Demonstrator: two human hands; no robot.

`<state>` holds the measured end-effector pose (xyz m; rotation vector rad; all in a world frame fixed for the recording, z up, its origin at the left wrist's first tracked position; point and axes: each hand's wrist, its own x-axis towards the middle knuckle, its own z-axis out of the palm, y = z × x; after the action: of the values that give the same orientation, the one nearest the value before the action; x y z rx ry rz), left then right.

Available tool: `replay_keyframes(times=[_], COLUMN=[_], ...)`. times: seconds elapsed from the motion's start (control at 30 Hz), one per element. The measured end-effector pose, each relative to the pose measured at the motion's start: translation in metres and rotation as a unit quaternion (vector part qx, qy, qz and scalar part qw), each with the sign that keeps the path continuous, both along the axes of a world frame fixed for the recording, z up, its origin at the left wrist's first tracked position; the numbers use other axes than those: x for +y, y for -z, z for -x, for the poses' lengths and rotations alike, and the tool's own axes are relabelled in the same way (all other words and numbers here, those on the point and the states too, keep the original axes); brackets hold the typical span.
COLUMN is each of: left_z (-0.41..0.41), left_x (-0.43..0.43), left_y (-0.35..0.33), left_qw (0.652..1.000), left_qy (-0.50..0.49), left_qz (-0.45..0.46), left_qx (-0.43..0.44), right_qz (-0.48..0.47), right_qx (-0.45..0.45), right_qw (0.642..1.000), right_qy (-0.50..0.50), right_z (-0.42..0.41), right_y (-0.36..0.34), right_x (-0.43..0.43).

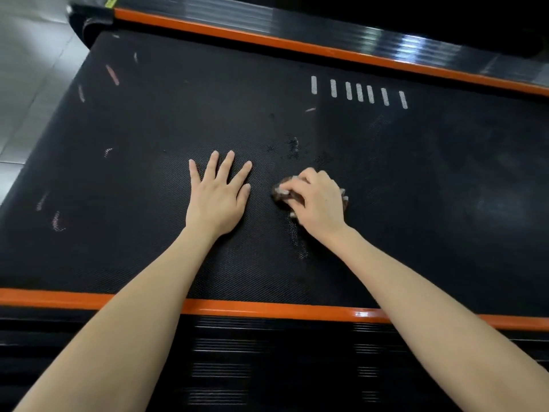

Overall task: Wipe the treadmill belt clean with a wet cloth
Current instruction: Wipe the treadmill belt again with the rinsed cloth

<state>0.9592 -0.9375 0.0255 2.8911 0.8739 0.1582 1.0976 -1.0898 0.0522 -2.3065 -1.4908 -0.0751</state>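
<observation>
Head view: black textured treadmill belt [148, 120] fills most of the frame, bordered by a near orange side strip [267, 309] and a far orange side strip [297, 44], with black ribbed side rails [252, 361] outside them. Left hand [218, 197] lies flat on the belt, palm down, fingers straight and spread, holding nothing. Right hand [318, 200] sits just beside it, fingers curled over a small bunched dark brown cloth with pale edges [282, 194], pressing it onto the belt near the middle; cloth mostly hidden under the hand, edges poking out left and right. Row of 7 short white dashes [359, 92] printed on the belt toward the far strip. Pinkish-white smudge marks [112, 74] scattered on the belt's left part. Damp-looking streaks [294, 145] just beyond the cloth. Grey tiled floor [26, 69] at upper left.
</observation>
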Motion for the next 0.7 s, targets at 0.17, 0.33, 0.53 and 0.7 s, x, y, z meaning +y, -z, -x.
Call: replay_keyframes(times=[0.17,0.33,0.53,0.7], left_z=[0.000,-0.001,0.000,0.000], left_x=[0.000,0.000,0.001,-0.001], left_y=[0.000,0.001,0.000,-0.002], left_qw=[1.000,1.000,1.000,1.000], left_qy=[0.000,0.002,0.003,0.001], left_qz=[-0.006,-0.003,-0.006,-0.005], left_qx=[-0.002,0.000,-0.010,-0.009], right_qz=[0.032,0.021,-0.013,0.012], right_qx=[0.012,-0.054,-0.040,-0.019], right_qw=[0.982,0.990,0.999,0.994], right_qy=[-0.184,-0.128,-0.025,-0.103], right_z=[0.040,-0.002,0.005,0.030], right_y=[-0.004,-0.004,0.003,-0.012], right_x=[-0.082,-0.008,-0.005,-0.088])
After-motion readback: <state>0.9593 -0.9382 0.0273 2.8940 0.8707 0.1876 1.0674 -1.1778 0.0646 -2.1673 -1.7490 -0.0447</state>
